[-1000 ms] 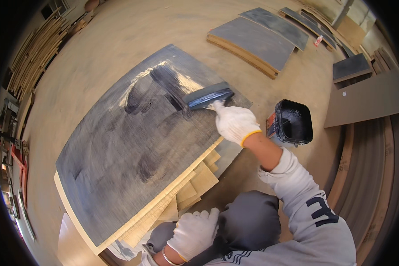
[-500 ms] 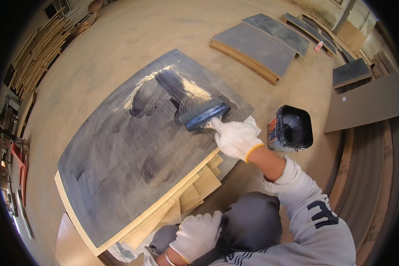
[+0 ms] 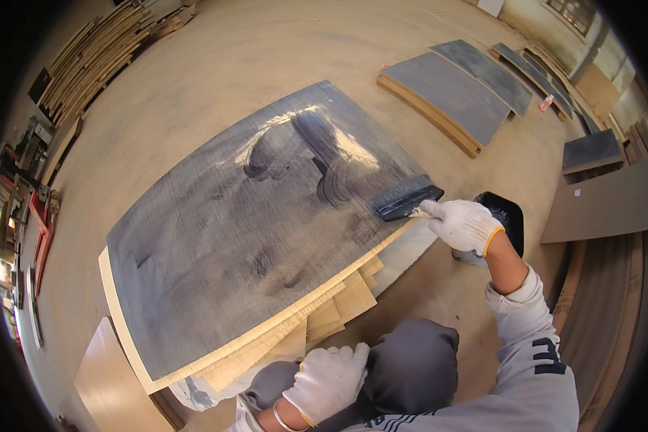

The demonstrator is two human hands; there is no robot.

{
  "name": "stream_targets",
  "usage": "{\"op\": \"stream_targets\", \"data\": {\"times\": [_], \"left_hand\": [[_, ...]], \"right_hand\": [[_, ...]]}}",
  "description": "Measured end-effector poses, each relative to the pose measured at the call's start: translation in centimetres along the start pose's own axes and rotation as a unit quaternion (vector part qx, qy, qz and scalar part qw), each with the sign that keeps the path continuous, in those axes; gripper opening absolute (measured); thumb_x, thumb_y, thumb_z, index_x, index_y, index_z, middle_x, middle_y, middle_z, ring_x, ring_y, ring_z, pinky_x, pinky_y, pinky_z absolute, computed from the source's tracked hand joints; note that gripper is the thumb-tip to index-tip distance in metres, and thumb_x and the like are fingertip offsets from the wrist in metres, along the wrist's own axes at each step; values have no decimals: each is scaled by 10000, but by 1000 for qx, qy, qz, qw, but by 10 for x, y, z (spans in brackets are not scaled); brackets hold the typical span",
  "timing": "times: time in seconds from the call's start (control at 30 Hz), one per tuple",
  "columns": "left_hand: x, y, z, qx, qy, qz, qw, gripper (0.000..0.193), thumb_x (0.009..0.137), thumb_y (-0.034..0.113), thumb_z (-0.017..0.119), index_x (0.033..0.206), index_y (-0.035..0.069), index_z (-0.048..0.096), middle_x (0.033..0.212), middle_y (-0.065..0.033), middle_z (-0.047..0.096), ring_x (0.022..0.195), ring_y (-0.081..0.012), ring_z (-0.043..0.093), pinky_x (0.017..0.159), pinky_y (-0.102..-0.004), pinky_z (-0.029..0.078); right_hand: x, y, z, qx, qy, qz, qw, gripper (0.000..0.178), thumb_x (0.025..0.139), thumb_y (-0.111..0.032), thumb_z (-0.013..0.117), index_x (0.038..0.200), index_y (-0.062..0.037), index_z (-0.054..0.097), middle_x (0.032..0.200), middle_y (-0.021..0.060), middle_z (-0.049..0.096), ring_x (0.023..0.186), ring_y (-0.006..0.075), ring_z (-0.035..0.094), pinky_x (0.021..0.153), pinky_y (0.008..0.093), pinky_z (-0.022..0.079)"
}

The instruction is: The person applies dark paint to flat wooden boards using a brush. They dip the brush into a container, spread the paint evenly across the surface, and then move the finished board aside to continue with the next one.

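In the centre of the frame lies a broad dark board, its face streaked with black swirls and a wet, bright sheen towards the top. Pale wood shows along its lower and left edges, and thin pale sheets fan out beneath its lower right side. The right hand, in a white knitted glove with a yellow cuff edge, has its fingers closed around the handle of a wide brush, whose bristles lie on the board near its right corner. Just behind that hand, right of centre, a black-rimmed bucket stands on the floor, partly covered by the hand and wrist. The left hand, gloved alike, is at the lower middle with its fingers curled beside a dark-trousered knee; its palm is hidden, so I cannot tell whether it closes on anything. Grey boards are stacked at the upper right, long wooden strips lie at the upper left, and a brown panel leans at the right.
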State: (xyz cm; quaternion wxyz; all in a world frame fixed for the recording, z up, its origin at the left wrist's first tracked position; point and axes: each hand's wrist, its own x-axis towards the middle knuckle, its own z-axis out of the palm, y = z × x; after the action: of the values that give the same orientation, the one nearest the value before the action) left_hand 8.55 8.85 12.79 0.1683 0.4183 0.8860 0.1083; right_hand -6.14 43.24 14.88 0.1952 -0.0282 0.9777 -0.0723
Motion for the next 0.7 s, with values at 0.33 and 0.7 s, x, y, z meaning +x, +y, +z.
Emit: {"op": "stream_targets", "data": {"times": [0.33,0.7], "left_hand": [[11,1,13,0,-5,-4,1000,299,967,338,730,1139,114,633,838,-53,683,757,-249,725,625,-410,545],[17,1,13,-34,-19,13,999,242,993,299,689,1090,81,646,854,-84,694,783,-279,737,662,-422,571]], "right_hand": [[150,-52,-15,7,66,-71,995,420,975,-206,506,1323,-128,728,1251,203,764,1142,427,723,982,510,568],[194,-59,-28,-40,111,-38,992,373,1031,-229,487,1311,-119,707,1272,216,756,1166,441,716,971,527,570]]}}
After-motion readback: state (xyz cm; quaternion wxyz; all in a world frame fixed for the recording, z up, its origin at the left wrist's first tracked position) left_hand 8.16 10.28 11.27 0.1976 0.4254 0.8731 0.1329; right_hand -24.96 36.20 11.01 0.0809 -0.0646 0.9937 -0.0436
